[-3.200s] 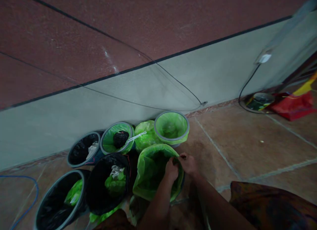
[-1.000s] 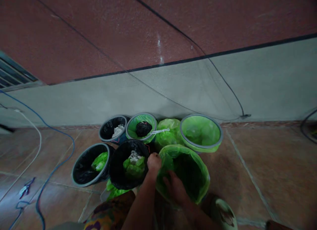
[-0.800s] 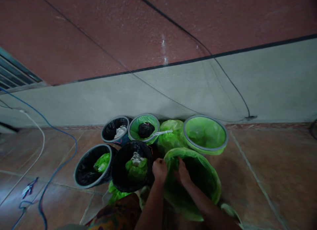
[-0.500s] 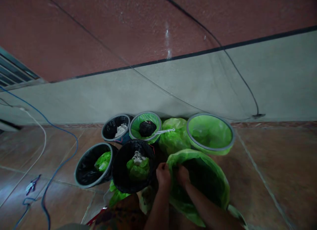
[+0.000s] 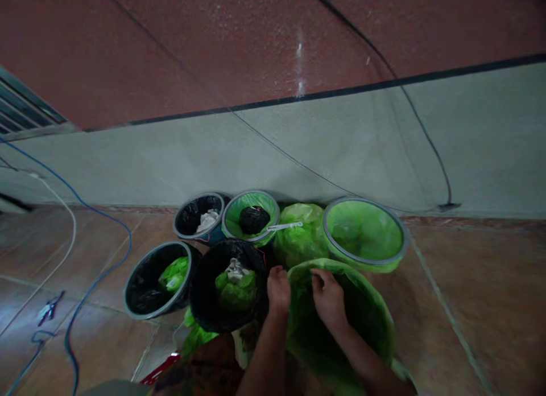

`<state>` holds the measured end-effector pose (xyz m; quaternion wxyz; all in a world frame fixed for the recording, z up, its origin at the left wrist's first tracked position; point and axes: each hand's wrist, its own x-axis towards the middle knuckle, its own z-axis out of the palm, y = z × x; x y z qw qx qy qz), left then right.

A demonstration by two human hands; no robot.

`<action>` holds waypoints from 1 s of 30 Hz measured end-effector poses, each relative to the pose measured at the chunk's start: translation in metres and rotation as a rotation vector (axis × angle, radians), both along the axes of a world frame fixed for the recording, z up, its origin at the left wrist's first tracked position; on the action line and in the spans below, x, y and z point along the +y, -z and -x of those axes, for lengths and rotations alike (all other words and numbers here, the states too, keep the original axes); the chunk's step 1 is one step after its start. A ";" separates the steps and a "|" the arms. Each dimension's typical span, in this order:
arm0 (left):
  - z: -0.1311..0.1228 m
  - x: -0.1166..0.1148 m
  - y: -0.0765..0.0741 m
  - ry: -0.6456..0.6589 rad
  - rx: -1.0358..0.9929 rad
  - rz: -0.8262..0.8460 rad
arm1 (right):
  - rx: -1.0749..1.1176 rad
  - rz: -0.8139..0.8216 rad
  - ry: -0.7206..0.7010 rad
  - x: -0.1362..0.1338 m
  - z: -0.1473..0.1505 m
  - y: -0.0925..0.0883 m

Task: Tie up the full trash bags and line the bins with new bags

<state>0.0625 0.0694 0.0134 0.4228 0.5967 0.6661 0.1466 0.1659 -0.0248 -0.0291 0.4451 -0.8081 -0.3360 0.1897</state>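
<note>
A green plastic liner bag (image 5: 367, 322) is stretched over the nearest bin, just in front of me. My left hand (image 5: 278, 289) is closed on the bag's left rim, beside a black-lined bin (image 5: 213, 302). My right hand (image 5: 329, 295) pinches the bag's far rim a short way to the right. Both forearms reach in from the bottom edge.
Several small bins crowd against the grey wall: a black-lined bin (image 5: 145, 291) holding green plastic, another black-lined one (image 5: 191, 219), a green-lined bin (image 5: 239, 222) with a black bundle, an open green-lined bin (image 5: 384, 254), and a tied green bag (image 5: 298, 239). Blue and white cables (image 5: 102, 259) trail across the tile floor at left.
My hands have worked round the green bag's rim from its right side to its left and far edge. My view has swung left, bringing the cables in.
</note>
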 end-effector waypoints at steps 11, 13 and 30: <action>-0.009 -0.036 0.002 0.423 0.200 -0.410 | -0.262 0.158 -0.630 0.026 -0.029 -0.026; -0.008 -0.038 0.010 0.454 0.295 -0.355 | -0.281 0.194 -0.650 0.028 -0.029 -0.022; 0.015 -0.056 0.012 0.253 0.384 0.041 | -0.355 0.477 -0.461 0.033 -0.043 -0.019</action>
